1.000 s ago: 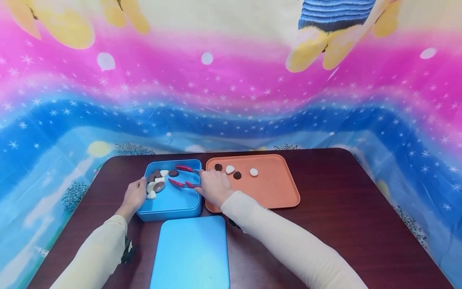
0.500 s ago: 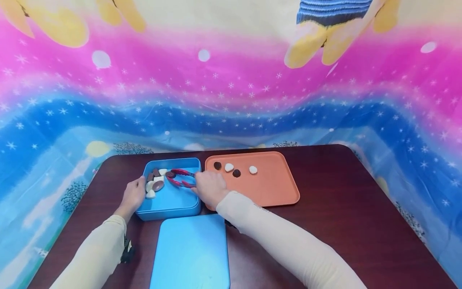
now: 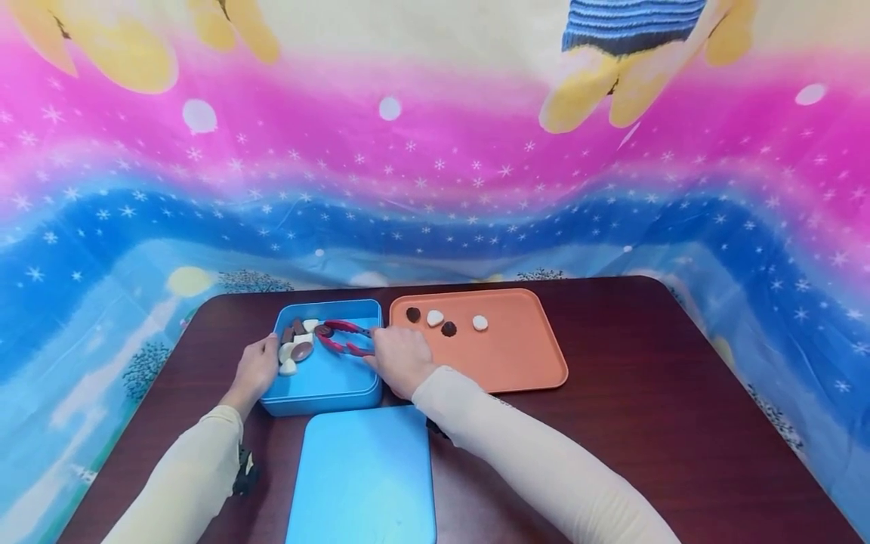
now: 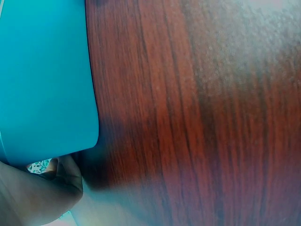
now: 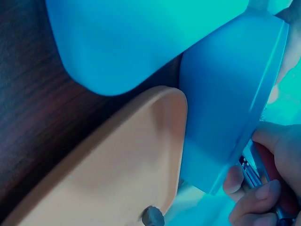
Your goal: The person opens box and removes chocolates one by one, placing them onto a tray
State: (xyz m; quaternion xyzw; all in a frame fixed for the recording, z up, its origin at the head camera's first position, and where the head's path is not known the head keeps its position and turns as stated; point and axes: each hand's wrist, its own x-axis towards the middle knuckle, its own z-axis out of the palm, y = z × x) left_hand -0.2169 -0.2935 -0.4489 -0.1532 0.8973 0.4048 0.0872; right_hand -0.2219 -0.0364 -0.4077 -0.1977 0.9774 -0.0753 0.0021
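Observation:
My left hand (image 3: 255,370) grips the left wall of an open blue box (image 3: 322,403), thumb up at the rim. Inside the box, chocolates in white (image 3: 288,367) and brown (image 3: 301,352) lie bunched along the left side. Curled around a pair of red tongs (image 3: 348,326), my right hand (image 3: 402,358) is over the box's right rim. The tong tips point left and lie on either side of a round dark chocolate (image 3: 322,331) at the cluster's right edge. In the right wrist view, the fingers (image 5: 256,202) wrap the tong handles beside the box wall.
An orange tray (image 3: 506,366) stands right of the box, carrying dark pieces (image 3: 448,329) and white pieces (image 3: 479,323). The flat blue lid (image 3: 360,476) lies on the brown table (image 3: 646,393) in front of the box. A printed cloth (image 3: 435,189) hangs behind the table.
The tongs have moved left and their tips have closed in around the round dark chocolate. My left hand has stayed on the box.

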